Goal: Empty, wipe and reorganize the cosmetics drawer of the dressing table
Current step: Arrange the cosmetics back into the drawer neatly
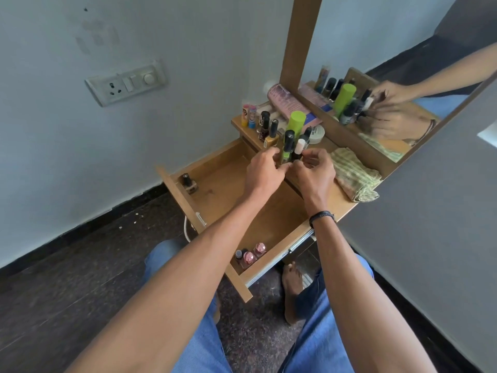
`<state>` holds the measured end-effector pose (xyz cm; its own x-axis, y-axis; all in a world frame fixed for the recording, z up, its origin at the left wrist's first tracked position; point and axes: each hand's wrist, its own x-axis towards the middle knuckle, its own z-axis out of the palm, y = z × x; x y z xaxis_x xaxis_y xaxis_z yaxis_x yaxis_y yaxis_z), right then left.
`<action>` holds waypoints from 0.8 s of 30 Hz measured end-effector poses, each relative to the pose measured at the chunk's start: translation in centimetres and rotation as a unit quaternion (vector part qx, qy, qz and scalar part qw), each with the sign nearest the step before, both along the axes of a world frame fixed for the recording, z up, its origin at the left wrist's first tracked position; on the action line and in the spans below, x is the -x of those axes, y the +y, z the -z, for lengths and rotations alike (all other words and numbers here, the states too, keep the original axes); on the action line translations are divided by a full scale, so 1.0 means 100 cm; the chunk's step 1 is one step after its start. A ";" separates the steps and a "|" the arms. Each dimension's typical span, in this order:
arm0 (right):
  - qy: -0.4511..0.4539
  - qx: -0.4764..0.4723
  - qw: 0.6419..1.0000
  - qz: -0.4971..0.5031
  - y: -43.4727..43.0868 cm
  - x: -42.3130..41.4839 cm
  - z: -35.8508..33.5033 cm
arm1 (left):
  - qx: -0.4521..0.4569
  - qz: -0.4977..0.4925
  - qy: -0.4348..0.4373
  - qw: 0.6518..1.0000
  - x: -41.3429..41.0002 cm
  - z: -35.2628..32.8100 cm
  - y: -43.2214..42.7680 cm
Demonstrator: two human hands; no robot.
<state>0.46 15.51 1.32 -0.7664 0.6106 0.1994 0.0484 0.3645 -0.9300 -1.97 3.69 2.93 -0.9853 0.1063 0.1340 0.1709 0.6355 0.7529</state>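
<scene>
- Blue-jeaned knees [204, 345] sit lowest in view, and a bare foot [291, 286] rests on the dark floor beneath the pulled-out drawer [178, 196].
- Both forearms reach across the drawer to the front edge of the dressing table top [344, 208].
- Left hand [265, 170] curls its fingers round the base of an upright green nail polish bottle [286, 152] with a black cap.
- Right hand [314, 170], with a black wristband [321, 215] at the wrist, pinches a white-capped bottle [299, 147] just beside the green one.
- Inside the drawer, one black-capped bottle [188, 183] stands in the far corner, and three small bottles [250, 255], two pink-capped, cluster in the near corner.
- Right of the hands, a striped green cloth [355, 176] lies folded on the top, below the mirror [403, 63].
</scene>
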 end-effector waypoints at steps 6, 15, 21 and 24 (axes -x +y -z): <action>-0.009 0.004 1.000 -0.009 0.001 0.002 0.003 | 0.011 -0.032 -0.005 0.999 0.007 0.001 0.008; -0.014 -0.029 0.993 -0.112 0.000 -0.006 0.000 | -0.011 -0.048 0.011 0.999 -0.006 0.002 -0.008; -0.020 -0.060 0.978 -0.200 -0.018 -0.017 0.005 | 0.016 -0.087 0.017 0.996 -0.024 0.016 -0.071; -0.032 -0.015 0.972 -0.231 -0.042 -0.020 0.012 | 0.076 -0.107 0.017 0.991 -0.027 0.020 -0.112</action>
<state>2.42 11.32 0.07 -0.9690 0.1922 0.1555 -0.0706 0.3876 -0.9191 0.77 -7.49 0.91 -0.9827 -0.0836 0.1654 0.0429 0.7658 0.6417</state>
